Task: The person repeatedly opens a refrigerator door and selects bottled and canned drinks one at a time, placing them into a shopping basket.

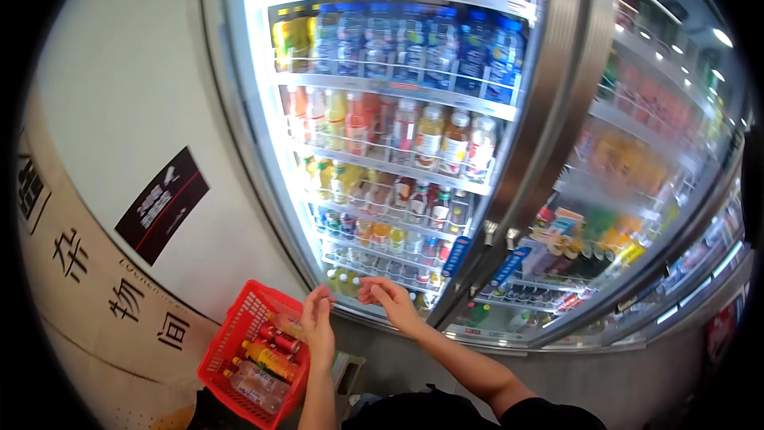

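My left hand (319, 320) is held up before the lower part of a glass-door drinks fridge, fingers apart and nothing in it. Close by on its right, my right hand (391, 302) is loosely curled, its thumb apart from the fingers, with no object visible in it. The hands do not touch each other. A red plastic basket (208, 354) is beside my left forearm. Inside it lie clear bottles (259, 386), an orange drink bottle (270, 360) and red cans (278, 338). Behind my hands, green-yellow bottles (342, 279) stand on the fridge's bottom shelf.
The lit fridge has several shelves of bottles, including blue-capped water bottles (411, 44). Metal door handles (487, 235) with blue tags stand right of my hands. Another drinks fridge (613, 191) is farther right. A white wall with a dark sign (163, 203) is on the left.
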`<control>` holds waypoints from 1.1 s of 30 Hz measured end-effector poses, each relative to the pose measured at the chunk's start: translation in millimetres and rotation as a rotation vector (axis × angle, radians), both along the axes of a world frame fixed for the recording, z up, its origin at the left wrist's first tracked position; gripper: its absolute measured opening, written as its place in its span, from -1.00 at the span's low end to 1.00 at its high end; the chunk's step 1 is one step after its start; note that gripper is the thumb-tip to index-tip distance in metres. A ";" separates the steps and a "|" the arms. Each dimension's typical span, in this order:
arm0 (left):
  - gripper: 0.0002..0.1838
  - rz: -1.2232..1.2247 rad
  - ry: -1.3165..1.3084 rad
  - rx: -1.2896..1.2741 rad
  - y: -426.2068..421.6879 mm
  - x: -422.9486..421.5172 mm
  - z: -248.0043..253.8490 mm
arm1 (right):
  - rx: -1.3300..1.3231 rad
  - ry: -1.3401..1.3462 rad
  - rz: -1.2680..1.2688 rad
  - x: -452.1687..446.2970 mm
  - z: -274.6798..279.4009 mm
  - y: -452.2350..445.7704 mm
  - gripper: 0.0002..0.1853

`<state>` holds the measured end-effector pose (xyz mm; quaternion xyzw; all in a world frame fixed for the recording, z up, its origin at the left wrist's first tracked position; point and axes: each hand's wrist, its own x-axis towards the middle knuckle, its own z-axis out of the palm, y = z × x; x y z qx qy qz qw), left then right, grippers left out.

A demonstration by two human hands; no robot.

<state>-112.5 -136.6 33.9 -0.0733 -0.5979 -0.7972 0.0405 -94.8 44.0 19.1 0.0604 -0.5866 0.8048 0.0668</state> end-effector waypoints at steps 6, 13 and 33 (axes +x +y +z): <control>-0.68 -0.251 -0.031 0.008 126.8 52.1 -23.3 | -0.022 0.006 -0.435 89.3 -13.2 133.9 -0.72; -0.65 -0.477 -0.070 -0.008 213.2 91.2 -42.2 | -0.044 0.020 -0.756 161.1 -39.6 201.0 -0.74; -0.64 -0.478 -0.054 -0.002 161.4 48.2 0.0 | 0.271 -0.087 -0.844 66.7 -9.9 227.7 -0.53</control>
